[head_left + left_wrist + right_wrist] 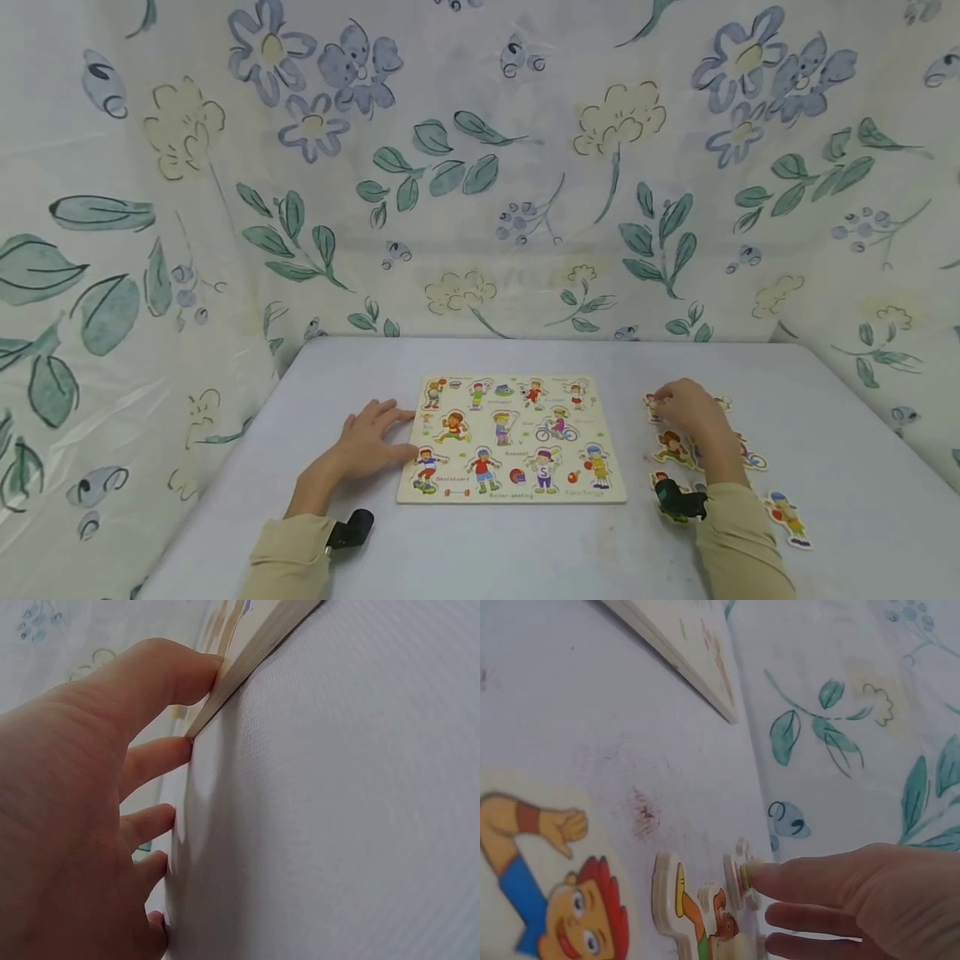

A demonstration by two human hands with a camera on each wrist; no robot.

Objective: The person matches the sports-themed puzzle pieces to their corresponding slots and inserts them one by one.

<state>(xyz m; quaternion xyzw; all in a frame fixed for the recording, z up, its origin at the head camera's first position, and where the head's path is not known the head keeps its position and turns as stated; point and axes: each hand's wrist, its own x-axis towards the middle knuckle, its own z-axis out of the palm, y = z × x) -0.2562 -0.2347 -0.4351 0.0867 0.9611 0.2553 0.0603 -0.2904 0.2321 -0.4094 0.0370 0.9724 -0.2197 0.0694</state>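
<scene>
cream sports-picture board (pixel 480 437): lying flat | loose cartoon-figure pieces (pixel 673 450): right of it

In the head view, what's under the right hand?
Parts of figure pieces peek out on either side of the right hand; whatever lies directly beneath is covered.

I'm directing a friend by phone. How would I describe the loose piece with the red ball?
On the white table, go right past the wooden picture board. Just beyond the right sleeve lies a loose cutout of a child in yellow with a blue cap. Its red ball sets it apart from the bicycle piece farther back.
</scene>
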